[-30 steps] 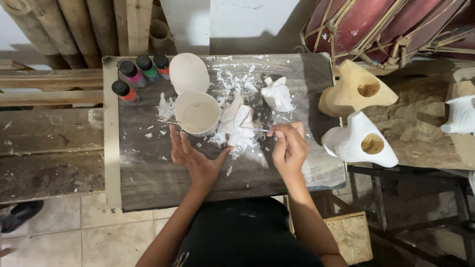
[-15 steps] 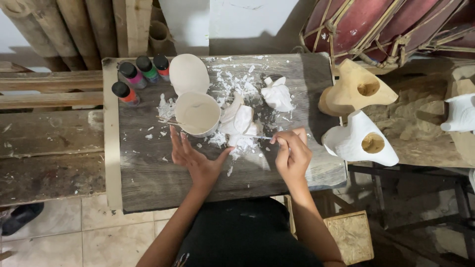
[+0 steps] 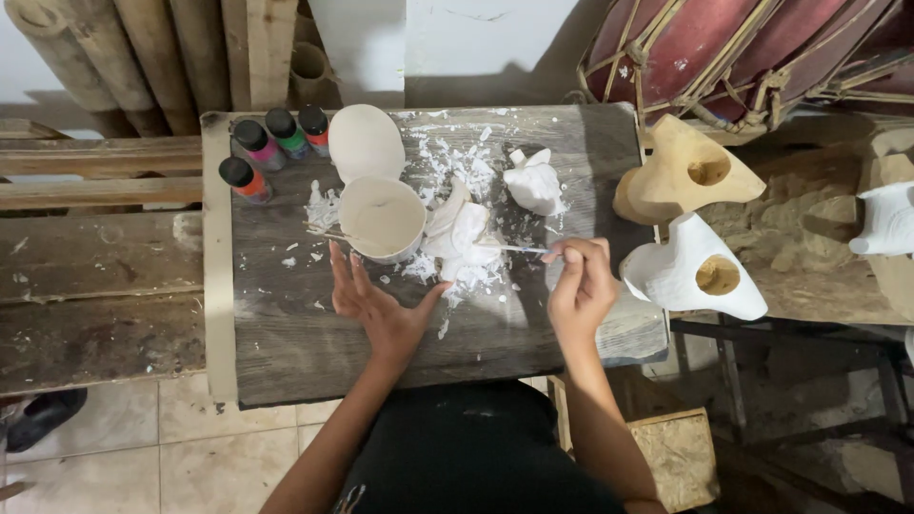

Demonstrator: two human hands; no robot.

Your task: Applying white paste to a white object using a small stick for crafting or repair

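White brush [image 3: 519,248] in right hand [image 3: 581,286].

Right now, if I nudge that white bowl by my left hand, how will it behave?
The white bowl looks wide, round and open, so it would probably slide rather than tip. It appears thin-walled, likely light and perhaps brittle. White crumbs around it may let it skid on the wooden board.

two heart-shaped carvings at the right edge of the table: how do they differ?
Colour: the far carving is bare tan wood; the near carving is coated white. Position: the far carving lies toward the red drums, the near carving beside the right hand, which holds a thin tool. Both share a rounded pointed shape and one round hole.
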